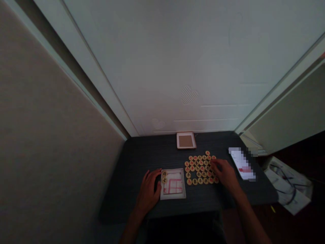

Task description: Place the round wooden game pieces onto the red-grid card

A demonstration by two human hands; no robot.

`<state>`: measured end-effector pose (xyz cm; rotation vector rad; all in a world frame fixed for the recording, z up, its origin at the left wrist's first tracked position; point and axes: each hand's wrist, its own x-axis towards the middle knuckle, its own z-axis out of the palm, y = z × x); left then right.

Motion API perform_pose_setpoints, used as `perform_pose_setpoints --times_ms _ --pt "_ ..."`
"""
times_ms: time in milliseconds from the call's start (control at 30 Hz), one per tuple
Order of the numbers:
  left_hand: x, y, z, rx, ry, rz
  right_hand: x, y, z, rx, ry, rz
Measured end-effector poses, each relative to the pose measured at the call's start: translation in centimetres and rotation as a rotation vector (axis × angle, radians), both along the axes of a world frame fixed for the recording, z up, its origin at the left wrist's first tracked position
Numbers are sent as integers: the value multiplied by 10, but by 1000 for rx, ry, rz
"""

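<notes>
Round pieces [202, 168], lying face-up (marked red or black), rows running sideways

The hands [149, 190] and forearms [250, 217] are bare.

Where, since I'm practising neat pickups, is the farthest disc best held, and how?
Probably by its left and right rim, coming straight down from above: the farthest disc is round, lies flat and juts out beyond the other discs, so both sides look free.
</notes>
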<state>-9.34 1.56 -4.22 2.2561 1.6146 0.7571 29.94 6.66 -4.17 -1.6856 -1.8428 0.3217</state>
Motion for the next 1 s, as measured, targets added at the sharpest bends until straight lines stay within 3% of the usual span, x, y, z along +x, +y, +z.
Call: perform_pose_setpoints --times_ms 400,1000 --pt "0 1 0 -17 12 3 10 -5 -7 -98 -80 93" --pt "0 1 -1 -32 -7 4 -11 -2 9 -108 -310 152"
